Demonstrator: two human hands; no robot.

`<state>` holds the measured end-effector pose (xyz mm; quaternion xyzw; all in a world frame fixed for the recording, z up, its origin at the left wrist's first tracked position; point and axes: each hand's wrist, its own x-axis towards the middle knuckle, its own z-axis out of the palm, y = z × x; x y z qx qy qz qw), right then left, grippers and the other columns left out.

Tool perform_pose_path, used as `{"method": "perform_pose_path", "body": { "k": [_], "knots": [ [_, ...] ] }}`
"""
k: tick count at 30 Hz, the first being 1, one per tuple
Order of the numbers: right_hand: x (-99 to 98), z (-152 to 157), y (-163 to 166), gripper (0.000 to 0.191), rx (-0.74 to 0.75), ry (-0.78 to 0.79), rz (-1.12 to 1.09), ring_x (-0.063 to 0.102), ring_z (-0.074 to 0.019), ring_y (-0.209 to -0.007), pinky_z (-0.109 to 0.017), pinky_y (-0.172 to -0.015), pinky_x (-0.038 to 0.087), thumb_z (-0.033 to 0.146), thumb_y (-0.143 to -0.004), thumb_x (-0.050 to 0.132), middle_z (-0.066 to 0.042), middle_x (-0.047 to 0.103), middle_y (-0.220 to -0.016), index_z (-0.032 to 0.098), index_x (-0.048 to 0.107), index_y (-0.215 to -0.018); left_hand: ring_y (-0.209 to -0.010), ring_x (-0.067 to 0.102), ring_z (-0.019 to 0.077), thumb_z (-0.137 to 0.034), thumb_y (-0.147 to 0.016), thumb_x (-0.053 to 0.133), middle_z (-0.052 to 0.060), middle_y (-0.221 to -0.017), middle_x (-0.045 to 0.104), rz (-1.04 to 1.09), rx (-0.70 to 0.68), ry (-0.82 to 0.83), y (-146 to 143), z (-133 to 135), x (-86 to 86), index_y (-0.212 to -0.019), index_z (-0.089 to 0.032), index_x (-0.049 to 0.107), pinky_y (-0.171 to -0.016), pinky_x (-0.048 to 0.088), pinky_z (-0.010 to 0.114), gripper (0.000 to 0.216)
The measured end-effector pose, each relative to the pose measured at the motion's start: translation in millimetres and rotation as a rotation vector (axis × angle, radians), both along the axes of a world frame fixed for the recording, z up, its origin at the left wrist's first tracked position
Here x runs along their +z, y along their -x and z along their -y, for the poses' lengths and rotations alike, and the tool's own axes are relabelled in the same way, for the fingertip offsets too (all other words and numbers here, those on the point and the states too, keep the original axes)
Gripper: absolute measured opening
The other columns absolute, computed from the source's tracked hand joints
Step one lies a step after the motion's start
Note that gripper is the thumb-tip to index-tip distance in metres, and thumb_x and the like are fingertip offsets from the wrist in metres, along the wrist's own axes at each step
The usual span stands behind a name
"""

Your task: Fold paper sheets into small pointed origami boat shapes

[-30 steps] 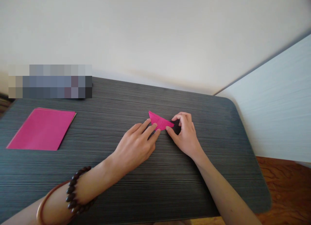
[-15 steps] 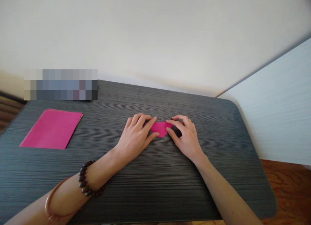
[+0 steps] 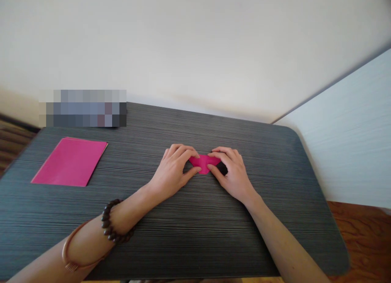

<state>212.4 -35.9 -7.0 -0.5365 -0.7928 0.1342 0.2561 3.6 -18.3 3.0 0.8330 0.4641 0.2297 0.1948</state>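
A small folded pink paper piece point(image 3: 204, 163) lies on the dark striped table point(image 3: 189, 230), between my two hands. My left hand point(image 3: 174, 173) pinches its left end, fingers curled over the top and thumb underneath. My right hand point(image 3: 232, 173) pinches the right end the same way. Most of the paper is covered by my fingers. A bead bracelet and a thin bangle are on my left wrist.
A stack of flat pink paper sheets point(image 3: 71, 162) lies at the table's far left. A blurred-out object point(image 3: 82, 108) sits at the back left edge. A white wall runs behind the table, a pale panel point(image 3: 351, 136) stands to the right, and wooden floor point(image 3: 363, 234) shows beyond it.
The long pink triangle has been folded in on the left to a shorter shape. My left hand slid up over its left end, and both hands now pinch it closer together.
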Motion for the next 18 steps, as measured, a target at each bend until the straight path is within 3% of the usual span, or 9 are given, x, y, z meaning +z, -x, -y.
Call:
{"method": "perform_pose_path", "body": {
  "k": [6,18],
  "knots": [
    [1.6,-0.6,-0.6,0.016,0.042,-0.032,-0.089,0.054,-0.0215,-0.098,-0.039,-0.084,0.042,0.026,-0.086,0.058,-0.005,0.061,-0.105,0.025,0.060,-0.101,-0.107,0.048,0.0227,-0.028,-0.088,0.056,0.005,-0.113,0.060,0.035,0.008,0.010,0.5,-0.9,-1.1,-0.116,-0.023,0.056,-0.092,0.040,0.041,0.029],
    [2.9,-0.4,-0.6,0.014,-0.045,-0.017,-0.066,0.052,-0.0207,-0.092,-0.040,-0.084,0.042,0.032,-0.084,0.062,-0.005,0.056,-0.098,0.027,0.067,-0.095,-0.098,0.046,0.0211,-0.029,-0.091,0.051,0.007,-0.101,0.057,0.024,-0.084,-0.138,6.1,-6.9,-8.6,-0.113,-0.026,0.065,-0.087,0.044,0.040,0.026]
  ]
}}
